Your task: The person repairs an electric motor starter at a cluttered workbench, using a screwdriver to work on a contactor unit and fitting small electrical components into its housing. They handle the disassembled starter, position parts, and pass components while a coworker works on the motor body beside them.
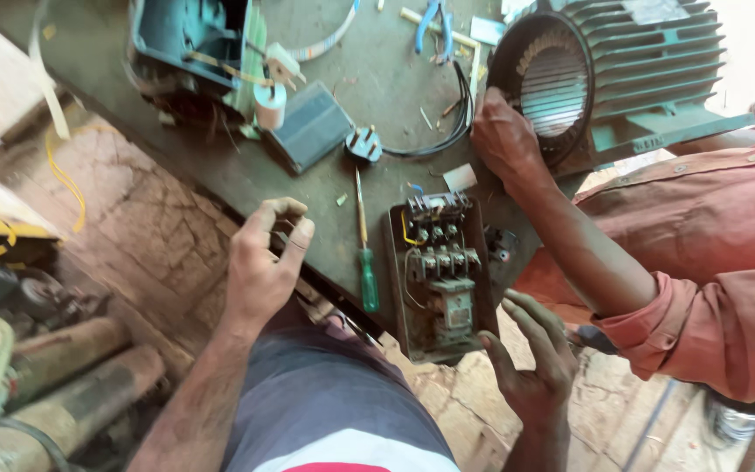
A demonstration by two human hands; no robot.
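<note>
Two hands of yours sit nearest, forearms cut off at the bottom edge. Your right hand (530, 354) is spread open, palm up, holding nothing, just beside the lower right corner of the starter box (437, 275). Your left hand (264, 262) is curled, thumb and fingers pinched together; whether they hold something small is too fine to tell. It hovers off the bench edge (246, 210), over cracked floor.

Starter box: open, terminals and wires showing, lying flat and overhanging the bench edge toward you. Green screwdriver (364, 253): lies just left of the box, handle toward you.

Mid bench: plug (364, 144) with black cable (452, 131), a dark flat block (312, 127), a white roll (270, 105).

Far right: motor (622, 74), ribbed, open end showing windings, partly cut off by the frame. Another person's hand (504, 135) rests on its rim; that arm crosses beside the box. Far left: teal housing (190, 44), interior hard to make out. Blue pliers (434, 22) at top.
</note>
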